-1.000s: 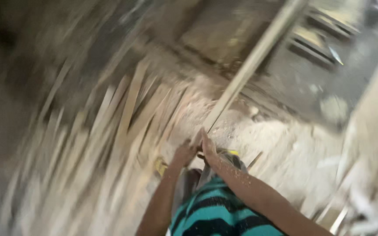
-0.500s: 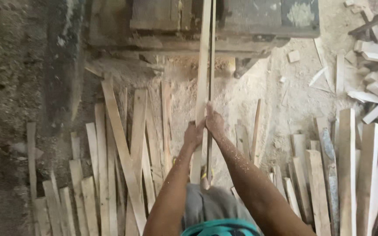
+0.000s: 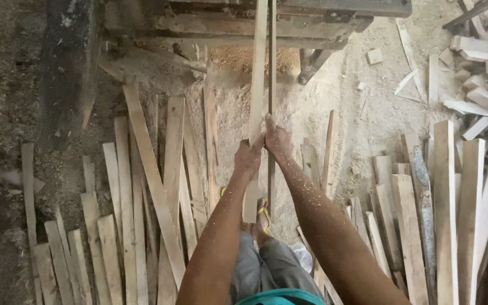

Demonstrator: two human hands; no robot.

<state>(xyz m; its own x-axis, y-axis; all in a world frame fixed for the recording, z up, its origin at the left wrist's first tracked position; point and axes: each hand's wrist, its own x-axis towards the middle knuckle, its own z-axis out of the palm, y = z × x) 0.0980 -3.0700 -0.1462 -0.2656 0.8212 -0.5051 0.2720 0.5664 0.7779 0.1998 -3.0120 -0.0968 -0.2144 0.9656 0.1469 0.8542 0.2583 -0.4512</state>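
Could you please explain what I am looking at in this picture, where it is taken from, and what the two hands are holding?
The picture comes from a camera worn on a person's head, looking down past their arms to the ground. The left hand grips a long pale wooden slat, and the right hand grips a thinner dark strip beside it. Both pieces run away from the person onto a heavy workshop machine at the top. The sawdust-covered floor holds many loose slats on the left, more boards on the right, and a heap of offcuts at the upper right.
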